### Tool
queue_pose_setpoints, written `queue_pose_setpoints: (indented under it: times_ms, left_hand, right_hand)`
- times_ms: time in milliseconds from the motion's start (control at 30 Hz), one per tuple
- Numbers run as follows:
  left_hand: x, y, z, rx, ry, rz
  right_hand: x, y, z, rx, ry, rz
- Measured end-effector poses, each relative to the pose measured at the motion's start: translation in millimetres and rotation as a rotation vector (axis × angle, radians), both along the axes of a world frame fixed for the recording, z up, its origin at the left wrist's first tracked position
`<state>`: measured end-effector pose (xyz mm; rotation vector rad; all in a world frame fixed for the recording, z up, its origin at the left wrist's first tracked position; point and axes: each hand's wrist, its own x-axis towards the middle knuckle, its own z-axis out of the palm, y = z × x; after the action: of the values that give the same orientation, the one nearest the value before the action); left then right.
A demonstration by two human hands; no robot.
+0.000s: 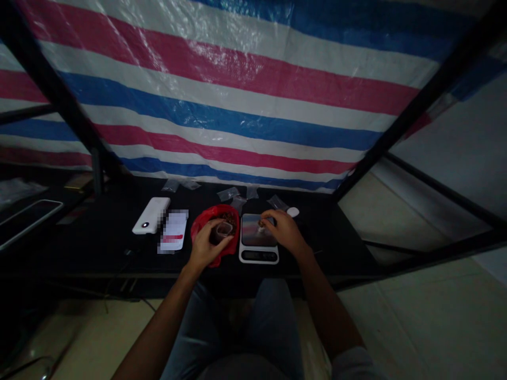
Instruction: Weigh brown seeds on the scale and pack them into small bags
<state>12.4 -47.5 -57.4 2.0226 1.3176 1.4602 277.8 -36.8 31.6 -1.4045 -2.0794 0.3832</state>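
Observation:
My left hand (204,247) is closed around a small clear plastic container (224,229), thumb on one side and fingers on the other. It holds the container over an open red plastic bag (196,227) with small brown pieces (227,216) inside. Above the metal plate of a white digital scale (259,256), my right hand (285,231) pinches a small brownish piece (261,224), too small and dim to name. Whether the piece touches the plate I cannot tell. The scale's display is unreadable.
Left of the bag lie a phone (174,230) with a lit screen and a white power bank (151,215). Small clear bags (228,194) are scattered along the back of the black table (114,221). A white round disc (292,211) sits right of the scale. Striped plastic sheeting (237,105) hangs behind.

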Motion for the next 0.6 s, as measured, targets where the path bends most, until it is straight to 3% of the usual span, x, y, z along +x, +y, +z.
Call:
queue_pose_setpoints:
  times_ms: [367, 500, 600]
  left_hand:
    - [-0.6, -2.0, 1.1, 0.008, -0.006, 0.039]
    - [-3.6, 1.2, -7.0, 0.081, -0.034, 0.111]
    - [-2.5, 3.0, -9.1, 0.115, -0.073, 0.141]
  right_hand:
    - [6.9, -1.8, -1.6, 0.032, 0.037, -0.033]
    - [20.9, 13.7, -7.3, 0.046, 0.103, -0.129]
    - [30.5, 33.4, -18.5, -0.068, 0.088, -0.170]
